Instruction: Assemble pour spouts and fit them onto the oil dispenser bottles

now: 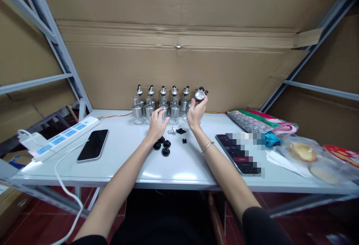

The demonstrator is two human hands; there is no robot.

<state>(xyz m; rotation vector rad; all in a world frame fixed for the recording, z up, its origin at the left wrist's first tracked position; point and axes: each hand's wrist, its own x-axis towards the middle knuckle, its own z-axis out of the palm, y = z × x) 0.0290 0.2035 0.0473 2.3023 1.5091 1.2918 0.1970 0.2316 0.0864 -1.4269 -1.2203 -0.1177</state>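
My right hand point(197, 112) is closed around a silver-and-black pour spout point(199, 94) at the right end of the bottle rows. A glass bottle there is mostly hidden behind the hand, and I cannot tell whether the spout sits in its neck. With fingers apart, my left hand point(157, 124) hovers in front of the middle of the front row, holding nothing I can see. Several glass bottles with steel sleeves point(174, 112) stand in two rows; those at the back carry spouts point(175, 90). Black stoppers point(166, 147) lie below my left hand, near small black pieces point(181, 131) and silver spout parts point(172, 130).
To the left are a white power strip point(67, 137), a cable point(57, 170) and a dark phone point(93, 146). Another phone point(238, 155) lies right of my right forearm. Patterned cloth point(263, 122) and bagged food point(303, 152) occupy the right end. Cardboard point(179, 69) walls the back.
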